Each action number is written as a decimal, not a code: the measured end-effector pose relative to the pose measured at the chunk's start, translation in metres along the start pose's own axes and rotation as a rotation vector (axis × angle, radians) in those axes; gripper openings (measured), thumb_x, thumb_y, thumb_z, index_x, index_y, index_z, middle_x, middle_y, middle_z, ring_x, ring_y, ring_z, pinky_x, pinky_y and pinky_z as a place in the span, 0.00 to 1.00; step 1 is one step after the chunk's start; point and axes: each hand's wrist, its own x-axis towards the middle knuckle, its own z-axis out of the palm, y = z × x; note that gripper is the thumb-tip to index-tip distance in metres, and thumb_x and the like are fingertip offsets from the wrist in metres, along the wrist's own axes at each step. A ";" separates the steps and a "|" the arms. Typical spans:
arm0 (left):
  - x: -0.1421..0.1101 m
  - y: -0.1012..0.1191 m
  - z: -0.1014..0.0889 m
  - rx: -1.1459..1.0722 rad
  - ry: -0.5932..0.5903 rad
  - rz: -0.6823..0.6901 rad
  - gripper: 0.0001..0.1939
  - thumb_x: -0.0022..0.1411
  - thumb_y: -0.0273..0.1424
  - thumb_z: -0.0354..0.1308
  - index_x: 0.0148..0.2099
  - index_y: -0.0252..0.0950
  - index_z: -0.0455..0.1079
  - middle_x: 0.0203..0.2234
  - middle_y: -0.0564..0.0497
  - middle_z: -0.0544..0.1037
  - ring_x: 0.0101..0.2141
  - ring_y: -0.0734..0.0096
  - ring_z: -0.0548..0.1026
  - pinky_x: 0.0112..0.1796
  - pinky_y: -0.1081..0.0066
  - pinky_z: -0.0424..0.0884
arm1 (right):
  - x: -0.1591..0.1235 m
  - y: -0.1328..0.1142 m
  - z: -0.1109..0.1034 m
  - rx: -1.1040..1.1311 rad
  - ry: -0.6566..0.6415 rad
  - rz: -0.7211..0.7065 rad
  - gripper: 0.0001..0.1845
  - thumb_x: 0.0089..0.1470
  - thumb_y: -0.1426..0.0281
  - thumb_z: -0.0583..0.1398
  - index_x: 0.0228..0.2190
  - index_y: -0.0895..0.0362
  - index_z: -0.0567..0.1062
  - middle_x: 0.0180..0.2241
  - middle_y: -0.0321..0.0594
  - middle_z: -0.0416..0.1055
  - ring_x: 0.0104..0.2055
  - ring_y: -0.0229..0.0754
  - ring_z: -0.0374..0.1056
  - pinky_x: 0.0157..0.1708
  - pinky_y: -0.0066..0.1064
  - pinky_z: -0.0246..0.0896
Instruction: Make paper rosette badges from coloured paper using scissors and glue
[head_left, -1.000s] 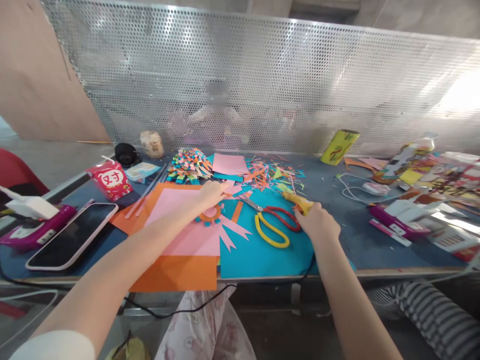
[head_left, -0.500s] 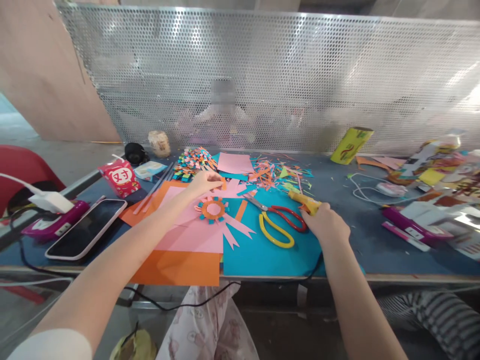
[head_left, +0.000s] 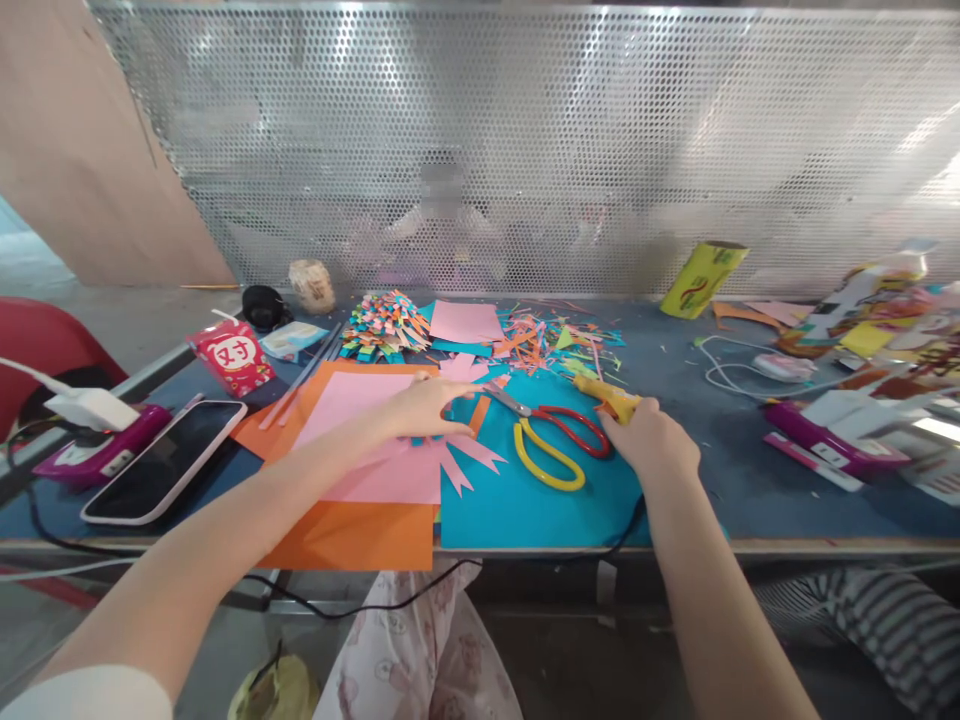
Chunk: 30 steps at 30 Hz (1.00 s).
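My left hand (head_left: 431, 405) reaches over the pink paper with its fingers apart and curved downward. It covers most of a round paper rosette, whose blue edge pieces peep out beneath it. Notched pink paper strips (head_left: 469, 460) fan out by the fingertips. A yellow glue gun (head_left: 619, 402) is gripped in my right hand (head_left: 656, 440), its nozzle toward the back left. Between the hands lie scissors (head_left: 551, 455) with one red and one yellow handle, on a blue sheet (head_left: 517, 515). A short orange strip (head_left: 478, 414) rests near the scissor blades.
Fringed paper flowers (head_left: 386, 325), a pink square (head_left: 466, 322) and paper scraps (head_left: 532, 340) lie at the back before a perforated metal panel (head_left: 525, 150). A phone (head_left: 165, 462) and purple power strip (head_left: 105, 450) sit left; a yellow tube (head_left: 703, 280) and another power strip (head_left: 836, 440) right.
My left hand has moved down and toward me from behind the rosette, and now covers it; its fingers have spread. My right hand keeps the glue gun in nearly the same place.
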 end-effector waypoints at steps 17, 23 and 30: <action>0.006 0.007 0.017 -0.590 0.237 -0.101 0.20 0.54 0.26 0.60 0.51 0.35 0.69 0.36 0.46 0.81 0.37 0.66 0.79 0.39 0.67 0.72 | -0.003 -0.001 -0.001 0.014 0.001 0.023 0.32 0.57 0.50 0.51 0.48 0.66 0.64 0.46 0.62 0.71 0.51 0.61 0.68 0.46 0.45 0.63; 0.004 0.005 0.013 -0.775 0.325 -0.172 0.19 0.48 0.30 0.65 0.44 0.33 0.73 0.35 0.47 0.79 0.34 0.68 0.78 0.32 0.73 0.72 | -0.002 -0.008 -0.001 0.024 0.035 0.070 0.40 0.51 0.43 0.53 0.48 0.66 0.66 0.44 0.62 0.71 0.51 0.63 0.68 0.44 0.47 0.64; 0.002 0.005 0.016 -0.853 0.254 -0.228 0.16 0.53 0.34 0.64 0.44 0.35 0.74 0.32 0.50 0.79 0.22 0.78 0.71 0.23 0.76 0.68 | -0.004 -0.015 -0.003 0.034 0.037 0.075 0.30 0.53 0.53 0.55 0.49 0.65 0.66 0.47 0.58 0.70 0.52 0.62 0.67 0.46 0.45 0.63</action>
